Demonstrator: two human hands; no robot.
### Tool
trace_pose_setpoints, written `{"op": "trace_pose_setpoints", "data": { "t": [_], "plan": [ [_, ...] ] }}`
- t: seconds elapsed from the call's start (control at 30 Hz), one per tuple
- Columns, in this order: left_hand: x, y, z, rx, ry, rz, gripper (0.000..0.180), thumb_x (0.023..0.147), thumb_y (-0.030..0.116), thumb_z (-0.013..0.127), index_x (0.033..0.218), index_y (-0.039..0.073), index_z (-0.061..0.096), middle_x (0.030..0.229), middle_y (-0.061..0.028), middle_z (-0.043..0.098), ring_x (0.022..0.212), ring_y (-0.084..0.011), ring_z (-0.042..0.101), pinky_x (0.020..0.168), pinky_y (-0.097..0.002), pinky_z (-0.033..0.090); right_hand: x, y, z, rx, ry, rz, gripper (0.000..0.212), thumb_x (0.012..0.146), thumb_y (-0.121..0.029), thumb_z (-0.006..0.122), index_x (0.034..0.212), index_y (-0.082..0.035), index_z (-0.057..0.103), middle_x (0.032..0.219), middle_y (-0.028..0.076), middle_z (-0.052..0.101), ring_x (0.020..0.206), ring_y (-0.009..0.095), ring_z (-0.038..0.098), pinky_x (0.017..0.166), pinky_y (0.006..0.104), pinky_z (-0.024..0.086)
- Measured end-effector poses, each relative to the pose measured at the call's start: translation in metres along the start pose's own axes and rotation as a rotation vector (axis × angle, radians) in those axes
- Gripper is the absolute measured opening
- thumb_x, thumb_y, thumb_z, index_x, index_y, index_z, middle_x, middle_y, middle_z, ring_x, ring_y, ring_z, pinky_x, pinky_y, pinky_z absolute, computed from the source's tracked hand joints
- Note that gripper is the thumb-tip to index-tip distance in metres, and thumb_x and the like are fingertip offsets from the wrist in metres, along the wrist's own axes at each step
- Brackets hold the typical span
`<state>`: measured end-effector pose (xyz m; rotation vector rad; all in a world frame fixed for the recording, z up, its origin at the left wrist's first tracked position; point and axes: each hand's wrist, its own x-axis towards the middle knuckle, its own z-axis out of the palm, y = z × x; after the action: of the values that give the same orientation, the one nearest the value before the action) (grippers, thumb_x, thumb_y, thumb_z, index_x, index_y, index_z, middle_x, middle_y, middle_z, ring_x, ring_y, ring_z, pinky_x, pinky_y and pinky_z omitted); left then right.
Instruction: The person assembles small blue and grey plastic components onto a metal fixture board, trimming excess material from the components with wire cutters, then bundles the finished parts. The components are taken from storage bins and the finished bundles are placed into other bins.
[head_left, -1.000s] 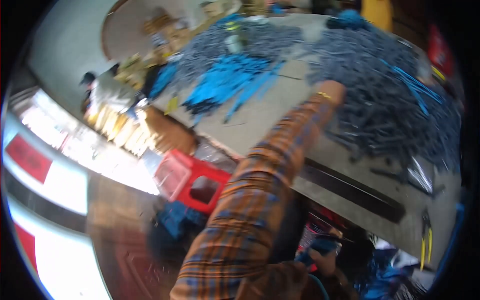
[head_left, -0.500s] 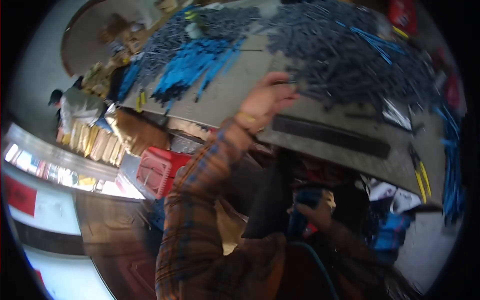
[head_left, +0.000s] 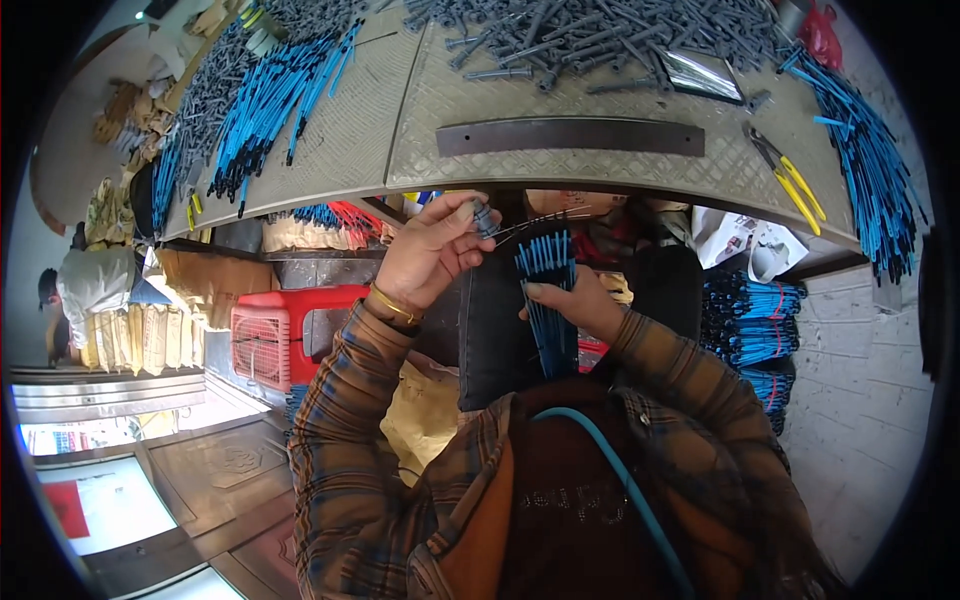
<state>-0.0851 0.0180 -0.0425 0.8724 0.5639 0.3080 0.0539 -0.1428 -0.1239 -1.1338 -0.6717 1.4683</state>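
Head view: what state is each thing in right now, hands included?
Left hand, closed on grey hardware
Grey hardware, held at the fingertips, count unclear
Right hand, closed around blue rods
Blue rods, gripped in a bunch
Pliers, lying on the table
Dark strip, lying flat
Grey pile, loose, spread out

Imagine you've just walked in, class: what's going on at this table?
A person's left hand pinches a small grey piece, while the right hand grips a bundle of thin blue rods. Whether piece and rods touch is hard to tell. Both hands are by the near edge of the table. On it lie a heap of grey parts, more blue rods, a dark flat strip and yellow-handled pliers.
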Motion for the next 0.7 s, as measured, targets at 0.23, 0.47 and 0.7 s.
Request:
{"op": "trace_pose_setpoints", "data": {
  "t": [0.23,0.47,0.7],
  "plan": [
    [0.001,-0.012,-0.007,-0.034,-0.11,0.01,0.027,0.09,0.018,0.052,0.113,0.006,0.051,0.102,-0.0096,0.06,0.078,-0.0162,0.061,0.065,-0.0249,0.048,-0.002,-0.001,0.003,-0.009,-0.002,0.004,0.03,0.08,-0.026,0.064,0.096,-0.001,0.055,0.079,0.008,0.062,0.071,0.017,0.064,0.06,0.0278,0.052],
    [0.0,-0.002,-0.005,0.071,-0.078,-0.027,0.028,0.091,0.016,0.049,0.116,0.005,0.051,0.106,-0.0108,0.06,0.077,-0.0152,0.061,0.062,-0.0228,0.047,0.001,-0.005,0.003,0.021,-0.031,0.026,0.031,0.08,-0.026,0.065,0.097,-0.002,0.055,0.08,0.007,0.062,0.072,0.017,0.064,0.061,0.0282,0.052],
    [0.003,0.002,-0.006,0.1,-0.138,-0.026,0.028,0.091,0.015,0.048,0.117,0.005,0.051,0.109,-0.012,0.059,0.078,-0.015,0.061,0.064,-0.022,0.047,0.004,-0.003,0.0,0.049,-0.041,0.045,0.031,0.079,-0.025,0.066,0.098,-0.002,0.054,0.081,0.007,0.061,0.073,0.018,0.064,0.061,0.0285,0.052]
  ]
}}
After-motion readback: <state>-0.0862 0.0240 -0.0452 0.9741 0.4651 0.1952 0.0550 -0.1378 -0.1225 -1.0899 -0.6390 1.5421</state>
